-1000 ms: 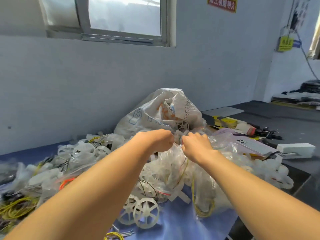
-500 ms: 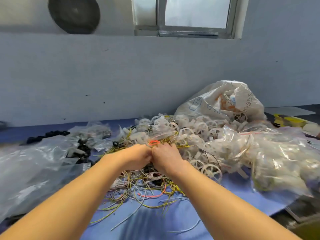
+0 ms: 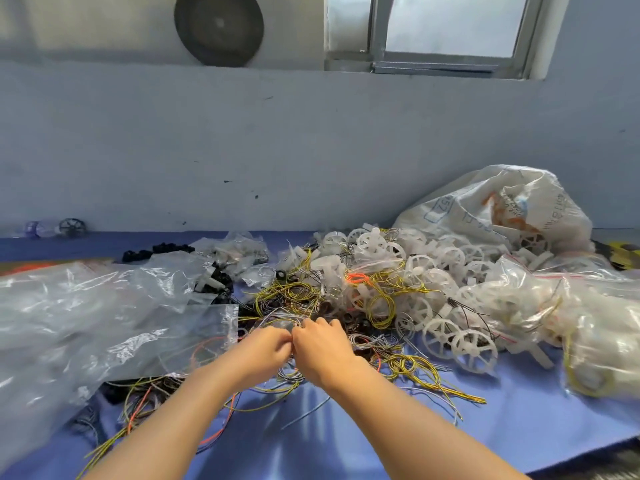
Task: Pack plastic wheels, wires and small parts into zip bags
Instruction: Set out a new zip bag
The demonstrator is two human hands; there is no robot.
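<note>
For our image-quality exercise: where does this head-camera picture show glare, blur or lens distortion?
Head view: glare streaks the clear plastic bags; the filled bags at the right edge smear with blur; the wall's ledge and the window frame bend from the wide lens; both hands stay fairly sharp.

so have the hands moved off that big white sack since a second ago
Yes. Both hands went left, away from the white sack, to the wire tangle.

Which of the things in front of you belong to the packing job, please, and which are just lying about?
For the job: white wheels; wires; clear bags; filled bags; small black parts; both hands, left and right.

Lying about: woven sack; wall fan; window.
</note>
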